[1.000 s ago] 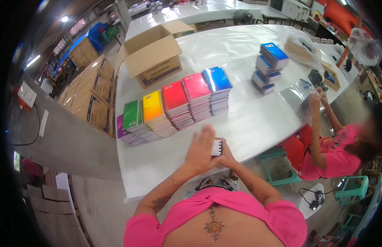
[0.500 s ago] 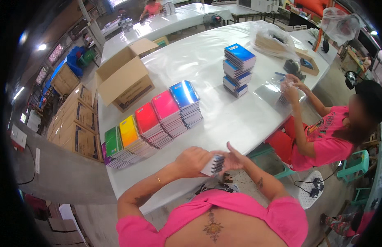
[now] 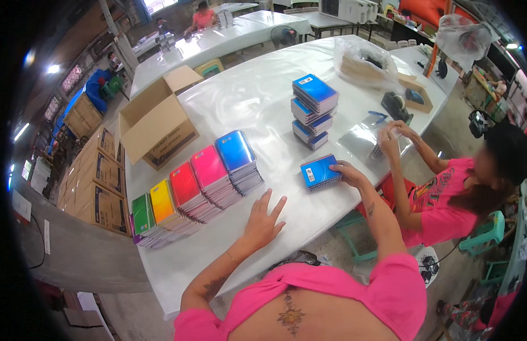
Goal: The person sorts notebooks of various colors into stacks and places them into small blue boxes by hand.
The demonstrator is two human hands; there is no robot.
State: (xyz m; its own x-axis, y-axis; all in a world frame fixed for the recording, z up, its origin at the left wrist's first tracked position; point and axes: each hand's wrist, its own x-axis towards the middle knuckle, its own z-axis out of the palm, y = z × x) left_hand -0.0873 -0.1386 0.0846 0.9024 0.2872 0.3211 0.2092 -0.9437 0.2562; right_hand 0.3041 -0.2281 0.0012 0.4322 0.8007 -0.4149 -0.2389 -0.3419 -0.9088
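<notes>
In my right hand [image 3: 350, 172] is a small stack of blue spiral notebooks [image 3: 320, 172], gripped at its right end just over the table, in front of a taller pile of blue notebooks [image 3: 314, 105]. My left hand [image 3: 263, 220] holds nothing; its fingers are spread above the white table. To its left runs a row of notebook stacks: blue [image 3: 236, 152], pink [image 3: 208, 165], red [image 3: 186, 185], yellow [image 3: 162, 202] and green [image 3: 142, 213], with a purple edge showing at the end. Whether my right hand's stack touches the table I cannot tell.
An open cardboard box [image 3: 161, 122] stands beyond the row. On my right a co-worker [image 3: 439, 187] handles clear plastic near a tape dispenser [image 3: 395, 104] and a small carton [image 3: 417, 96]. A plastic bag [image 3: 365, 62] lies at the far side. Closed cartons [image 3: 96, 187] are piled left of the table.
Both hands were together at the small notebook stack near my body. Now my left hand has let go and opened, while my right has carried the stack forward and right.
</notes>
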